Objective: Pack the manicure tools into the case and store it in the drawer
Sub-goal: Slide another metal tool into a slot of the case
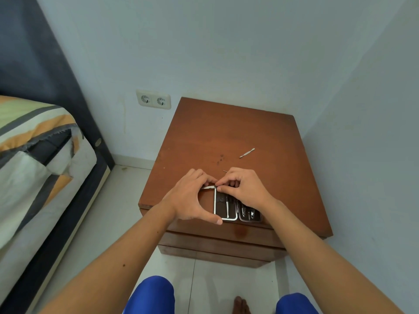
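An open manicure case [226,208] with a silver rim and dark lining lies at the front edge of the brown nightstand [226,137]. Several metal tools sit inside it. My left hand [192,198] braces the case, thumb at its near corner and fingers at its far edge. My right hand [242,189] lies over the case's far part, fingertips pinching a thin metal tool [208,187] at the top rim. A loose silver cuticle pusher [247,152] lies on the nightstand beyond my hands. A thin pin-like tip [224,171] pokes out behind my right hand.
The nightstand's drawers [217,241] are shut below the top. A bed with a striped cover [34,155] stands to the left, and a double wall socket [153,99] sits on the wall. My blue-clad knees [149,295] and a foot show over the tiled floor.
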`<state>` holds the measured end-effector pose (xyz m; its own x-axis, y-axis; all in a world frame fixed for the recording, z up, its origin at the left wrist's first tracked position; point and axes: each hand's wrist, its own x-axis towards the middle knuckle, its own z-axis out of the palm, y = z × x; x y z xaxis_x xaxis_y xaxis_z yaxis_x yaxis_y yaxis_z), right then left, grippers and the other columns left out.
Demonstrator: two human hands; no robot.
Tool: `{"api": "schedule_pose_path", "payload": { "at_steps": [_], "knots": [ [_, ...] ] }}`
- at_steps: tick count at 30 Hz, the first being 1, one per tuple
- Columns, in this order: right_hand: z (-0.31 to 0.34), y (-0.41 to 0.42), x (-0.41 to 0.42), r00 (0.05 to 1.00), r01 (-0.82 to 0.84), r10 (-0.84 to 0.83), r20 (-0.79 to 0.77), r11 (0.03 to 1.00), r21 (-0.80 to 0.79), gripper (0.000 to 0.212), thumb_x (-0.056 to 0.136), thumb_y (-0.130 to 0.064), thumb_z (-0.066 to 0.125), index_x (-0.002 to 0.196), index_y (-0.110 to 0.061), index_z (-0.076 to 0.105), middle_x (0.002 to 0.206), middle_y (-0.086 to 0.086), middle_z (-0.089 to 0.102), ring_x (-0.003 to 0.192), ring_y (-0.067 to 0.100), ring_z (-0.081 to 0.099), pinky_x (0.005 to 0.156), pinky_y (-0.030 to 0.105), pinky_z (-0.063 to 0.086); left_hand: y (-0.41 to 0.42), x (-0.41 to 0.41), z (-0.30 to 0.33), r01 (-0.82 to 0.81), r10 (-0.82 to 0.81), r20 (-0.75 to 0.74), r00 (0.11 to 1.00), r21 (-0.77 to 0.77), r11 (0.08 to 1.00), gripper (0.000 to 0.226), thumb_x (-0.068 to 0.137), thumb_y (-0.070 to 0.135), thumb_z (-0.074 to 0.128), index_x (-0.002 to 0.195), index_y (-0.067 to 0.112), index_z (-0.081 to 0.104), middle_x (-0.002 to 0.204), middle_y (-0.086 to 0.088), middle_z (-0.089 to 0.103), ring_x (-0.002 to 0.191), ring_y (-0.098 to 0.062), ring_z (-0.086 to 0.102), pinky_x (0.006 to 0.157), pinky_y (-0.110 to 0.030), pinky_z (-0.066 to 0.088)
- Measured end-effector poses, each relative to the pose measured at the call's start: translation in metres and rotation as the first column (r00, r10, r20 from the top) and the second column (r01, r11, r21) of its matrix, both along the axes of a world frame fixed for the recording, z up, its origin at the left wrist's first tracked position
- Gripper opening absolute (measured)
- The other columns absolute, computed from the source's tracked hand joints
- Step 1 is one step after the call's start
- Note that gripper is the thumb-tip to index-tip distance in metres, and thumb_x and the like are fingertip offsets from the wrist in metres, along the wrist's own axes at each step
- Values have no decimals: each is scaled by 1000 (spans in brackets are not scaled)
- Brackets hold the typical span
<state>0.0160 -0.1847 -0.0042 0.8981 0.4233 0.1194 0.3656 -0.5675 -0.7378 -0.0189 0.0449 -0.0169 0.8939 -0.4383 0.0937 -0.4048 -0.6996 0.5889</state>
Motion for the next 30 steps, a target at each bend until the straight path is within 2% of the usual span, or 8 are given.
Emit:
{"api": "schedule_pose_path", "payload": {
  "at_steps": [6,11,16,18,21,24,28,30],
  "knots": [
    [4,-1,0,998,-28,33,62,996,-85,9,89,-21,82,90,-30,82,84,-9,65,69,9,57,67,15,44,0,-1,1,-1,1,7,1000,0,1000,109,47,91,83,137,37,56,109,24,44,106,-3,42,92,-22,41],
    [11,-10,-1,999,-8,12,34,996,-90,10,95,-18,75,90,-27,75,87,-12,65,74,5,61,70,13,44,1,-1,1,3,-3,18,1000,4,1000,108,46,90,84,136,37,58,109,23,45,106,-5,44,93,-23,43],
    [16,-22,0,978,93,-71,-194,990,106,7,93,-13,78,94,-20,77,84,-1,78,77,14,71,79,30,60,0,-1,1,3,-3,14,1000,11,1000,109,46,89,85,136,35,58,112,22,47,108,-6,45,96,-25,43],
    [17,-26,1,961,132,-77,-265,971,200,7,94,-9,77,98,-15,78,85,5,79,76,14,70,80,30,59,0,-1,1,2,-2,11,1000,8,1000,109,46,90,85,137,35,57,112,21,47,108,-6,45,96,-25,44],
    [19,-33,3,946,196,-119,-303,951,238,15,97,-9,73,99,-22,81,86,6,80,76,10,68,79,24,56,0,-1,2,1,-1,9,1000,4,1000,110,46,90,85,138,36,57,111,23,46,108,-5,45,95,-24,43],
    [21,-38,7,944,211,-145,-297,956,203,22,99,-8,70,98,-26,82,84,-2,77,77,4,66,79,21,56,0,-2,3,0,0,7,1000,6,1000,111,46,91,84,139,37,57,110,24,45,107,-3,45,96,-25,44],
    [24,-39,11,942,189,-155,-297,978,90,26,103,-9,64,98,-28,81,94,12,76,75,-1,61,82,23,55,0,-2,3,3,-3,-2,1000,9,1000,111,47,91,84,139,36,56,112,24,46,108,-3,44,95,-25,43],
    [27,-37,14,945,162,-153,-288,987,6,27,103,-10,62,96,-29,80,99,15,76,77,4,62,86,31,57,0,-2,3,0,0,-5,1000,7,1000,110,47,90,84,139,37,55,112,24,46,109,-3,45,94,-24,42]
  ]
}}
